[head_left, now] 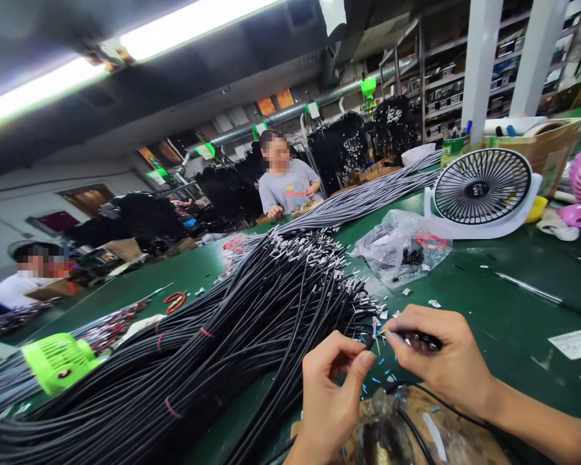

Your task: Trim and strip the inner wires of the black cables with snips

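My left hand (336, 381) is closed, thumb and finger pinching the end of a black cable (369, 342). Thin coloured wires (379, 332), one yellowish and one blue, stick out of that end. Just to the right, my right hand (438, 355) pinches at these wires with thumb and forefinger. A dark object (428, 340) lies in the curl of its other fingers; its kind cannot be made out. Beyond my hands spreads a big bundle of black cables (252, 310), whose far ends show whitish wire tips (314, 255). Blue wire scraps (377, 363) lie below my fingers.
A brown, worn block (445, 426) sits under my hands, a dark cord across it. On the green table (503, 271) are a clear plastic bag (392, 248), a fan (481, 190), a pen (527, 287) and a green fan (58, 363). A co-worker (288, 177) sits opposite.
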A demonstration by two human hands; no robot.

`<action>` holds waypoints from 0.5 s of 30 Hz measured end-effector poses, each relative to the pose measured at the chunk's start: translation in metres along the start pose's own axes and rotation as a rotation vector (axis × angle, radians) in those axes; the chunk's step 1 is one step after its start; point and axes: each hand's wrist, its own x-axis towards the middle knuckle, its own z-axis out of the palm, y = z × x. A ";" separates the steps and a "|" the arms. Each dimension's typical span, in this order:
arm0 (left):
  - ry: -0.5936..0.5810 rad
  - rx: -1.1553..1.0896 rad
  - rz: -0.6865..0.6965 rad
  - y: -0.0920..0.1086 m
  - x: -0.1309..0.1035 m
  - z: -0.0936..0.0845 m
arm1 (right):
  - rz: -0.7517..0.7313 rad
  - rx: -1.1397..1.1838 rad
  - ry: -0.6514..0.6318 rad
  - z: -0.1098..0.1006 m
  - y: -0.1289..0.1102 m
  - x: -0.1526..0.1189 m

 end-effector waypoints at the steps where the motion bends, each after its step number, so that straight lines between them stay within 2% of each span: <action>1: 0.003 0.000 0.001 0.000 0.000 0.000 | -0.002 0.004 0.000 0.000 0.000 0.000; 3: 0.002 -0.016 -0.015 0.001 0.000 0.000 | 0.026 0.014 -0.012 -0.001 -0.001 0.001; 6: -0.038 -0.090 -0.057 0.000 -0.001 0.000 | 0.174 0.062 -0.074 0.000 -0.002 0.003; 10: -0.125 -0.222 -0.108 -0.002 0.000 0.001 | 0.415 0.263 -0.176 0.003 0.002 0.007; 15: -0.124 -0.258 -0.116 -0.002 0.001 0.001 | 0.614 0.508 -0.209 0.001 0.008 0.005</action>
